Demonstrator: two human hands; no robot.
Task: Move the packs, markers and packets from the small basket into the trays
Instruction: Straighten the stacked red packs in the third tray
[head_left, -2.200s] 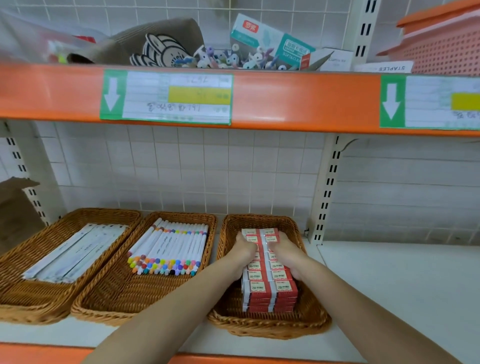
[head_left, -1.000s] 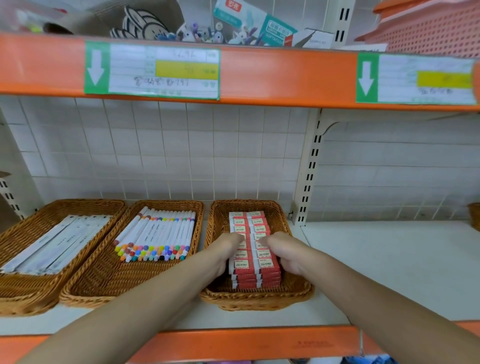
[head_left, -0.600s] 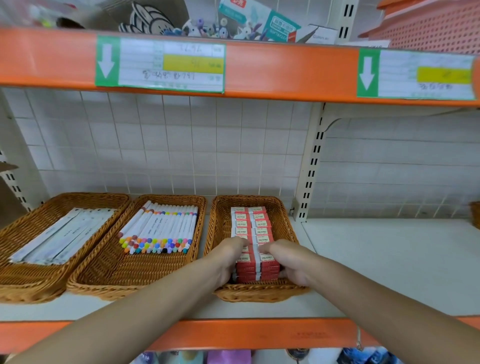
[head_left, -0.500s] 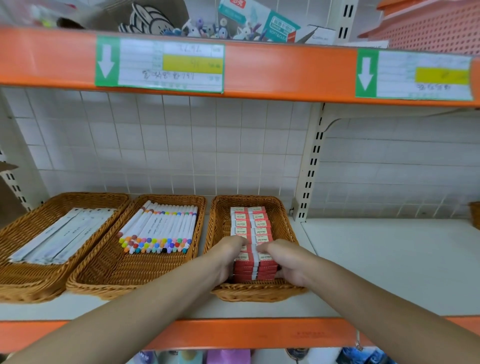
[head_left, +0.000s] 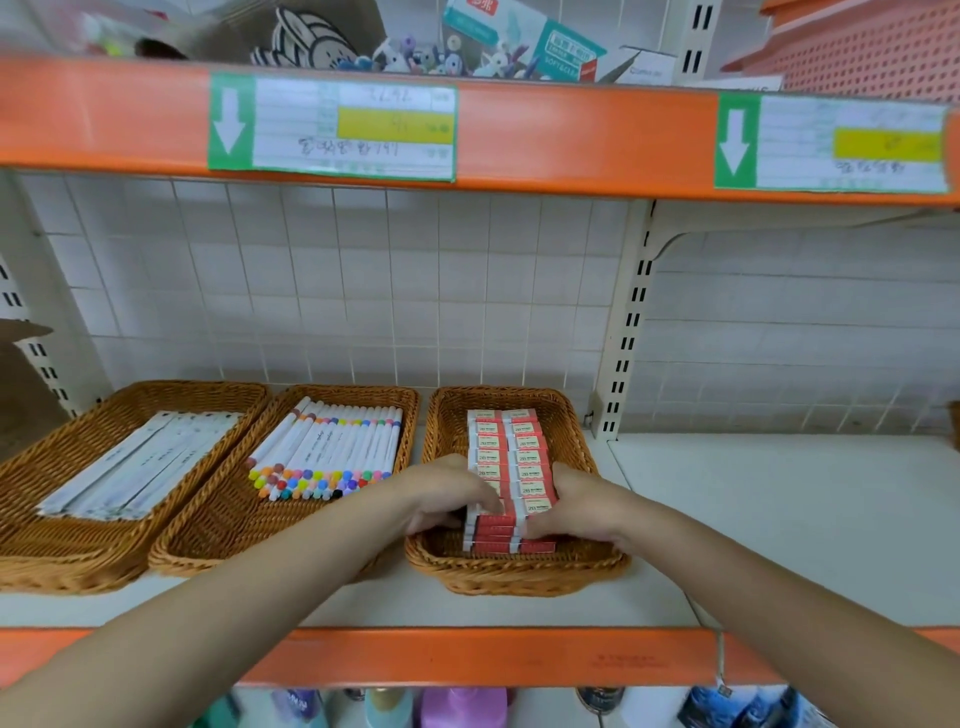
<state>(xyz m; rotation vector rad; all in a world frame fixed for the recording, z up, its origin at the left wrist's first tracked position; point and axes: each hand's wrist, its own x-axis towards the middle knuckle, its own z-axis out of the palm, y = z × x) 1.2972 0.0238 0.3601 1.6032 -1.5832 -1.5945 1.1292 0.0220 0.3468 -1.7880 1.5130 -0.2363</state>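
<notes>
Bright, even, diffuse light falls from above and in front — no hard glare anywhere. Soft shadow sits under the orange upper shelf (head_left: 571, 140) and along the tiled back wall (head_left: 363, 291). The wide lens bows the shelf edges and stretches the forearms near the bottom corners. The price labels (head_left: 332, 127) are smeared and unreadable, and the bottles (head_left: 457, 709) at the bottom edge are blurred — the centre is sharper.

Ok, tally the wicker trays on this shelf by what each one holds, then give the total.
Tray of red and white packs: 1
Tray of markers with coloured caps: 1
Tray of long white packets: 1
Total: 3 wicker trays
</notes>
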